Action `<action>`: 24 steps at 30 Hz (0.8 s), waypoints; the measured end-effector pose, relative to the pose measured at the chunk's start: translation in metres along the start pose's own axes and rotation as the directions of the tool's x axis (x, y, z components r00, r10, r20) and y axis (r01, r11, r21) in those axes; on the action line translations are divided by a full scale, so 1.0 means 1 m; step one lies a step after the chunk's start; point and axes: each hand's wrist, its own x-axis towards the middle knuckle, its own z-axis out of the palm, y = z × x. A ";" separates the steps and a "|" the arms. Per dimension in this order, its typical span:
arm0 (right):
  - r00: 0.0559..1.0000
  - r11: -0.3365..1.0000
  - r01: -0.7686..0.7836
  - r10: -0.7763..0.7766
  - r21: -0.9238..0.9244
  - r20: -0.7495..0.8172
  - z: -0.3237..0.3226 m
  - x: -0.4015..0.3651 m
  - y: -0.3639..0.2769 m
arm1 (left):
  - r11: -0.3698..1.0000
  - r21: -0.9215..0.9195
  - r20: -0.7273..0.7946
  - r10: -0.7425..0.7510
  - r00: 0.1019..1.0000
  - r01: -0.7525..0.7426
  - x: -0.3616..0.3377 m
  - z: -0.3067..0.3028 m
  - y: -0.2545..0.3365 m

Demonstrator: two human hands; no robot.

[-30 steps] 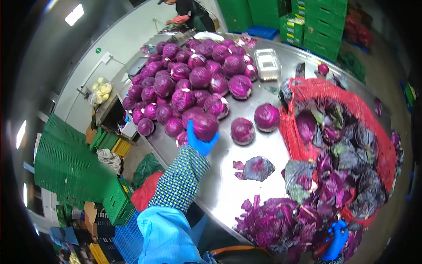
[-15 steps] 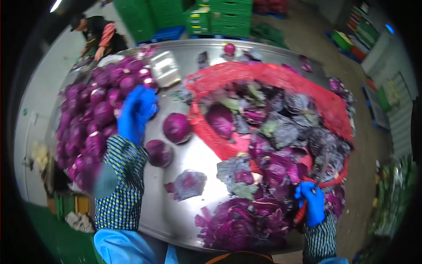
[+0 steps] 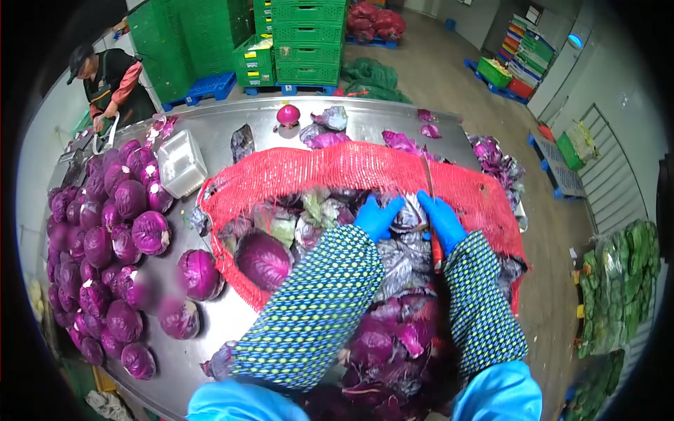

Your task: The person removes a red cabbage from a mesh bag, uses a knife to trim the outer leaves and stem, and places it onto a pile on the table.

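Observation:
My left hand (image 3: 378, 217), in a blue glove, reaches into the red mesh bag (image 3: 316, 166) and grips the side of a dark-leaved red cabbage (image 3: 410, 216). My right hand (image 3: 444, 220), gloved alike, is at the cabbage's other side. It is closed on a knife (image 3: 427, 174), whose narrow blade points away from me and whose red handle shows below the glove. Loose outer leaves and more cabbages lie around both hands in the bag's opening. My fingertips are partly hidden among the leaves.
Peeled red cabbages (image 3: 98, 245) are heaped on the left of the metal table (image 3: 232, 133), near a clear plastic tray (image 3: 180, 163). Purple leaves (image 3: 379, 344) pile up before me. Across the table's left end stands another person (image 3: 112, 84). Green crates (image 3: 307, 42) are stacked behind.
My left hand has moved from beside the cabbage heap to the bag. My right hand, with the knife, has moved forward from the near leaves to meet it. The view has shifted.

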 end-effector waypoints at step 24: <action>0.881 0.953 0.282 -0.302 0.109 0.365 0.074 -0.361 0.118 | 0.689 0.724 -0.081 0.030 0.996 0.037 -0.420 -0.080 -0.060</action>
